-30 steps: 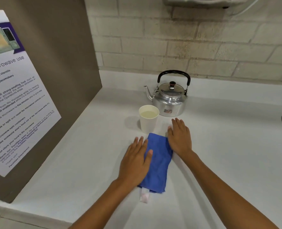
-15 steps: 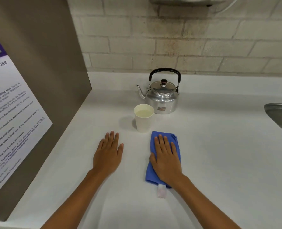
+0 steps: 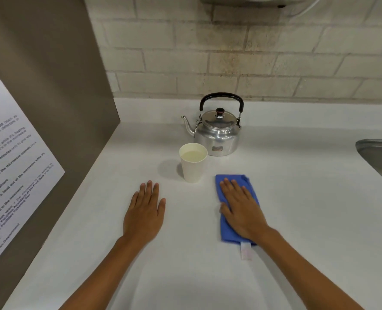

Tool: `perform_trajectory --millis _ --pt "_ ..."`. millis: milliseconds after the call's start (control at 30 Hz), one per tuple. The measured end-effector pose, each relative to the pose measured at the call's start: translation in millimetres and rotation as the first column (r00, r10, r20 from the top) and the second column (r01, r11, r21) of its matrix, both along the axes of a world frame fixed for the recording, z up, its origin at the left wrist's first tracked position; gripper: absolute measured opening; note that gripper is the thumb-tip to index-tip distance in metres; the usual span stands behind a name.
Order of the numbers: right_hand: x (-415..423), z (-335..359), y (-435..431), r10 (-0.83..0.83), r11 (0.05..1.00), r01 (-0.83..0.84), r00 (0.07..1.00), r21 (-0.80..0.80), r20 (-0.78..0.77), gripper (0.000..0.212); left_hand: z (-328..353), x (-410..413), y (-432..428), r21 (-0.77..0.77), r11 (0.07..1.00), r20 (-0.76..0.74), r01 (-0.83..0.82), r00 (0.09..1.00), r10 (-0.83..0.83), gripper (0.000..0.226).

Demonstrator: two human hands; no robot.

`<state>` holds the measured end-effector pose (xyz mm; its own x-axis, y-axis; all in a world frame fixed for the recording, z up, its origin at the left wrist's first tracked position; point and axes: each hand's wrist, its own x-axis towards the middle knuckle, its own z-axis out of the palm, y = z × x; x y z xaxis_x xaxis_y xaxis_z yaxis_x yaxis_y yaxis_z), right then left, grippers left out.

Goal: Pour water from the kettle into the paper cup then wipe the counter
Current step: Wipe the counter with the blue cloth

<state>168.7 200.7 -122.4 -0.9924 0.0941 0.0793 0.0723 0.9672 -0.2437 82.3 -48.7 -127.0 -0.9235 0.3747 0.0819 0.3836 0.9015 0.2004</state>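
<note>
Under the flat, spread right hand [image 3: 241, 209] lies the blue cloth [image 3: 227, 233], long axis front-to-back on the table [image 3: 308, 220]; left hand [image 3: 145, 211] rests flat, empty.

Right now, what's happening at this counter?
A person is wiping the white counter. The right hand lies flat on a folded blue cloth, pressing it to the surface. The left hand rests open, palm down, on the bare counter. Just beyond the hands, a paper cup stands upright with liquid in it. The metal kettle sits upright behind it, lid on, untouched, so the pouring looks done.
</note>
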Motion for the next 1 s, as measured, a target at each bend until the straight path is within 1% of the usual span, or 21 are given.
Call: perform_trajectory --millis 100,167,267,400,500,600,700,800,833,900,967,1000 --pt "-31.2 12.0 24.3 -0.127 0.992 0.127 0.989 0.006 0.079 0.058 0.4 0.6 0.7 -0.001 1.000 -0.011 -0.010 1.000 0.010 0.055" --pt "-54.8 15.0 18.2 -0.132 0.991 0.129 0.985 0.026 0.112 0.057 0.2 0.6 1.7 0.000 1.000 -0.010 -0.010 1.000 0.010 0.055" --pt "-68.2 13.5 3.9 -0.009 1.000 0.007 0.994 0.013 0.107 0.056 0.0 0.3 1.0 -0.002 1.000 -0.011 -0.007 1.000 0.007 0.056" --pt "-43.7 7.6 26.4 0.185 0.981 -0.182 0.981 -0.066 0.057 0.055 -0.8 0.4 -1.5 0.025 1.000 -0.007 -0.001 1.000 0.001 0.056" --pt "-49.9 11.3 43.2 0.172 0.983 -0.167 0.982 -0.070 0.081 0.055 -1.6 -0.2 0.7 0.013 1.000 -0.021 -0.011 1.000 0.011 0.056" --pt "-75.2 18.1 31.4 0.143 0.990 -0.140 0.983 -0.035 0.115 0.056 -2.2 -1.1 2.0 0.010 1.000 -0.019 -0.019 1.000 0.019 0.056" --pt "-78.5 17.6 20.1 0.208 0.978 -0.205 0.973 -0.033 0.104 0.056 -3.8 -2.2 0.6 0.018 1.000 -0.014 -0.011 1.000 0.011 0.056" --pt "-54.9 7.6 29.2 0.328 0.944 -0.325 0.943 -0.060 0.058 0.056 -4.7 -2.4 -0.5 0.032 0.999 -0.023 -0.009 1.000 0.010 0.057" --pt "-48.8 7.1 38.4 0.342 0.938 -0.337 0.938 -0.076 0.054 0.057 -4.4 -2.7 -0.7 0.038 0.999 -0.026 -0.010 1.000 0.011 0.057" --pt "-48.2 8.0 64.6 0.275 0.960 -0.271 0.960 -0.069 0.057 0.058 -3.4 -2.3 -0.2 0.042 0.999 -0.024 -0.009 1.000 0.010 0.057" --pt "-58.3 10.9 89.8 0.091 0.995 -0.088 0.994 -0.050 0.068 0.057 -2.2 -1.2 1.0 0.038 0.999 -0.023 -0.014 1.000 0.014 0.057" --pt "-64.5 13.9 96.9 -0.011 0.999 0.015 0.996 -0.041 0.093 0.056 -1.6 -0.8 1.7 0.032 0.999 -0.022 -0.018 1.000 0.018 0.056"
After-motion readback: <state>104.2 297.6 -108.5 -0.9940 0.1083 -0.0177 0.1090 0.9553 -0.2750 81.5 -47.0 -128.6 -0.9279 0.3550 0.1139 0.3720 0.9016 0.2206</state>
